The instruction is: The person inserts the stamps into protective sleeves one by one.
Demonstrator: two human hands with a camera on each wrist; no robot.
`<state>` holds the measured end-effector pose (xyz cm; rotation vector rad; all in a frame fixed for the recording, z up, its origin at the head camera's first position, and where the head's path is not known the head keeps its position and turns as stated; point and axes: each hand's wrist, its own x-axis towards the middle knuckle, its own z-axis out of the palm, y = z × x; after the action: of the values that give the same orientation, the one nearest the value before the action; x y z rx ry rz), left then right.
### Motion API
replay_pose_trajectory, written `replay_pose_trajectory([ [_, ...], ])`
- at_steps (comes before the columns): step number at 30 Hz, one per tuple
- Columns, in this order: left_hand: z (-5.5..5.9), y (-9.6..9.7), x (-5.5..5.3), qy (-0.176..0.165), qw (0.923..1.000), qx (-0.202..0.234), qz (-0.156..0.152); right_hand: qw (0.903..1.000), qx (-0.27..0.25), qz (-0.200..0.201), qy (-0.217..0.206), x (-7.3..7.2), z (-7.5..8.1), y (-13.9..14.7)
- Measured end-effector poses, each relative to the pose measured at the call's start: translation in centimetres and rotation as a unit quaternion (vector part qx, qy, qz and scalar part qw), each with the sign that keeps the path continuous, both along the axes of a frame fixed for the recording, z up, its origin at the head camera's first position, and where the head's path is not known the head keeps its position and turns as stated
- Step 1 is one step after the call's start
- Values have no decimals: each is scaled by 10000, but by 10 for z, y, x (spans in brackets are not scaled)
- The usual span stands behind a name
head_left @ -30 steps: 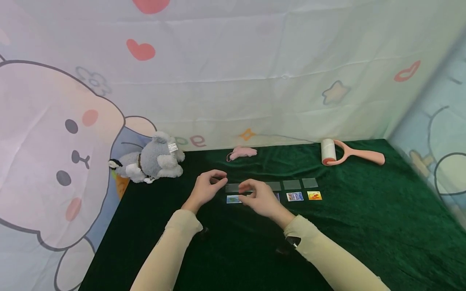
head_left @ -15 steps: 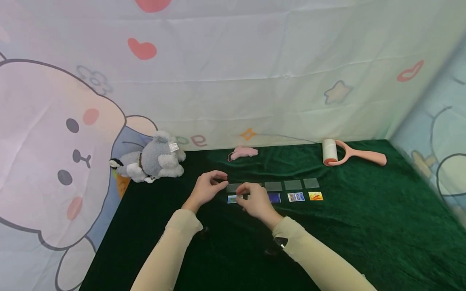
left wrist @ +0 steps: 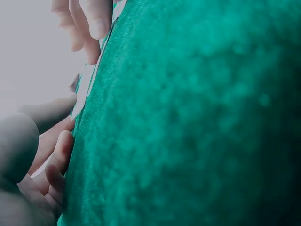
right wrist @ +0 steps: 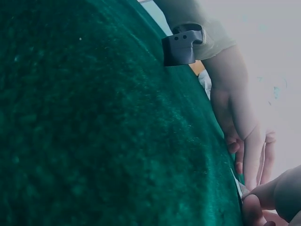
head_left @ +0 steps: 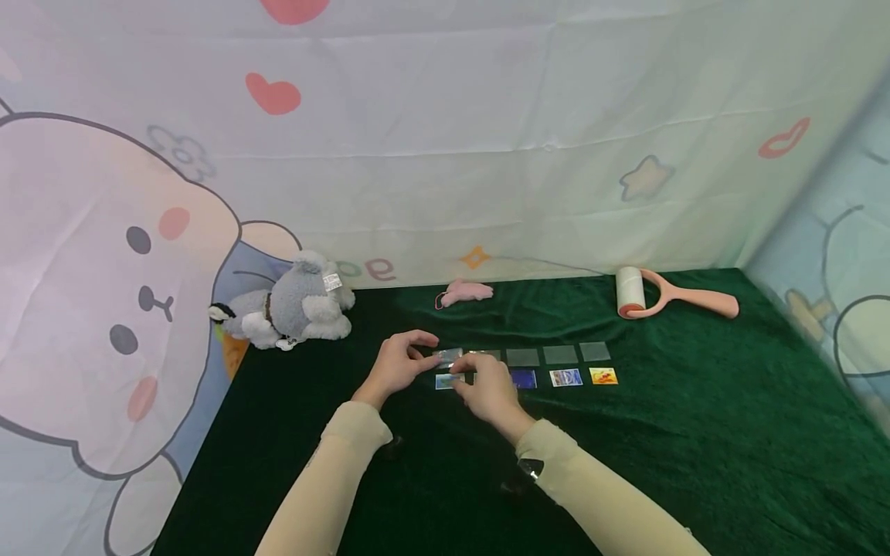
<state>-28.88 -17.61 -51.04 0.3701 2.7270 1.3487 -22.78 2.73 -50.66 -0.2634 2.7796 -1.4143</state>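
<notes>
A clear plastic card sleeve [head_left: 448,356] catches the light at the left end of a row of such sleeves [head_left: 560,354]. My left hand [head_left: 398,366] holds its left edge between thumb and fingers. My right hand [head_left: 492,391] has its curled index fingertip at the sleeve's right edge, with the thumb lower, over a small blue-green picture card [head_left: 445,381]; whether it pinches anything, I cannot tell. In the left wrist view the sleeve [left wrist: 83,89] shows edge-on between both hands. Beside that card lie a purple card [head_left: 524,378], a blue-white card [head_left: 566,378] and a yellow card [head_left: 602,375].
A dark green velvet cloth [head_left: 667,463] covers the table. Behind the rows lies a small pink plush toy [head_left: 467,292]. A grey plush animal [head_left: 299,305] rests at the back left, and a lint roller [head_left: 674,295] at the back right. A printed curtain [head_left: 445,139] hangs behind.
The right hand has moved left, uncovering the purple card. The left hand has shifted slightly right onto the first sleeve, which now looks shinier and tilted.
</notes>
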Motion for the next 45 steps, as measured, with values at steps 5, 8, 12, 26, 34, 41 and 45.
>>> replay_pose_trajectory([
  [5, 0, 1, 0, 40, 10000, -9, -36, 9989, 367, -240, 157, 1, 0, -3],
  [8, 0, 1, 0, 12, 10000, -27, -56, 9983, 456, -347, 142, 2, 0, -5],
  [12, 1, 1, 1, -14, 10000, -54, -44, 9978, 506, -383, 212, 3, 0, -5],
  [26, 0, 2, 1, 15, 9998, -178, -66, 9990, 347, -123, 238, 6, 12, 3],
  [34, 0, 2, 0, 16, 9998, -167, -131, 9984, -393, 365, 203, 8, 29, 20],
  [41, -3, 2, -2, -48, 9998, -194, -86, 9931, -930, 715, 4, 9, 35, 36],
  [45, -3, 2, -3, -62, 9998, -178, -67, 9895, -1149, 873, -94, 8, 35, 45],
])
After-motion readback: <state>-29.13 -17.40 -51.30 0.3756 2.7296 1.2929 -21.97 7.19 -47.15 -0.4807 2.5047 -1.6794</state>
